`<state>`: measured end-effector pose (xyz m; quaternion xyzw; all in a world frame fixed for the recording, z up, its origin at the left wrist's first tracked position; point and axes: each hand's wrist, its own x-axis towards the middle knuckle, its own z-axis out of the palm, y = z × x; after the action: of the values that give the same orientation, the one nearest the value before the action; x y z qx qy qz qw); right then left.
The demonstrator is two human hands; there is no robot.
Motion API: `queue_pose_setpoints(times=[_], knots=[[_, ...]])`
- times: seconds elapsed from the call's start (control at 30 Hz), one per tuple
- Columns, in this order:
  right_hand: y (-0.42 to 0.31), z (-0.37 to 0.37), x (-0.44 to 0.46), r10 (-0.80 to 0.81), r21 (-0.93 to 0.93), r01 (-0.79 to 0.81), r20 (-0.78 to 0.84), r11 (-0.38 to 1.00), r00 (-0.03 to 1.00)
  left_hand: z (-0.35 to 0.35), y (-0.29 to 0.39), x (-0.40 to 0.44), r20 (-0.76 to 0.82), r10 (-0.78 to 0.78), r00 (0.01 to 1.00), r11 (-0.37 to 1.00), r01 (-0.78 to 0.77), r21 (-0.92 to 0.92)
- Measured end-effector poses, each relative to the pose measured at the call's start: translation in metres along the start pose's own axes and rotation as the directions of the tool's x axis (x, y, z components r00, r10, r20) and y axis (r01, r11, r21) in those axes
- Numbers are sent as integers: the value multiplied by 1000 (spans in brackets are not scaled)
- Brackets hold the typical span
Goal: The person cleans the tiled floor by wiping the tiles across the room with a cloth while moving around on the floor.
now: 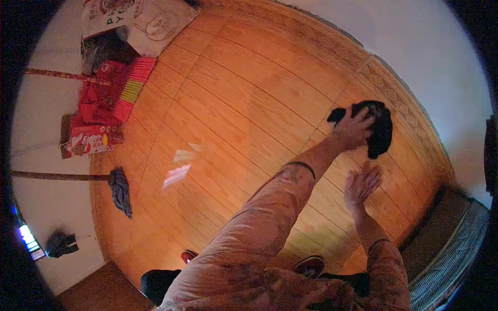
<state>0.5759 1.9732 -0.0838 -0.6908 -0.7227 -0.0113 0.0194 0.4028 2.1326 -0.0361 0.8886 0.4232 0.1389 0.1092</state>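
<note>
A bunched black cloth (381,132) lies on the wooden floor near its patterned border. Reaching far forward, my left hand (355,128) is on top of the cloth, its fingers bent and slightly apart over the fabric. Part of the cloth is hidden beneath the hand. Closer to me, my right hand (364,185) hovers near the cloth, apart from it, with its fingers spread and nothing in it.
A grey-headed mop (120,192) leans at the left wall. Beyond it are a red-and-white box (93,140), red packages (136,88) and a printed bag (161,26). A striped fabric-covered piece (446,249) stands at right. My shoe (310,265) is below.
</note>
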Motion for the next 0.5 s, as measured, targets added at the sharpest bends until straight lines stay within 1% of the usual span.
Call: queue_pose_setpoints(times=[0.07,0.1,0.13,0.17,0.2,0.23,0.27,0.33,0.37,0.4,0.43,0.5], knots=[[-2,-8,6,-18,29,19,-18,999,1000,-5,-47,13,-129,-152,980,988,151,-12],[-3,-12,6,-25,32,26,-34,999,999,-12,-80,16,-247,-175,953,976,201,83],[-4,-14,6,-32,34,34,-49,999,998,-30,-108,6,-403,-222,888,939,305,156],[-2,-13,5,-43,21,44,-49,999,998,-47,-140,-8,-249,-339,907,921,374,108],[1,-9,5,-58,13,58,-47,998,997,-63,-170,-27,-270,-345,899,879,410,243],[2,-7,4,-73,11,73,-45,997,996,-64,-206,-44,-331,-425,842,848,499,181],[1,-6,5,-71,11,72,-46,997,996,-89,-225,-76,-325,-531,782,784,599,161],[-2,-8,4,-67,14,68,-53,998,996,-112,-273,-143,-395,-575,717,702,680,214],[0,-5,3,-94,12,95,-84,995,992,-113,-297,-189,-515,-505,693,671,690,271],[4,-1,3,-121,9,122,-117,992,986,-121,-313,-230,-405,-661,632,560,774,294],[6,1,3,-152,6,155,-149,988,977,-133,-316,-273,-395,-726,562,475,826,302],[-2,-7,7,-161,-2,164,-189,986,969,-151,-305,-363,-430,-781,453,297,875,383]])
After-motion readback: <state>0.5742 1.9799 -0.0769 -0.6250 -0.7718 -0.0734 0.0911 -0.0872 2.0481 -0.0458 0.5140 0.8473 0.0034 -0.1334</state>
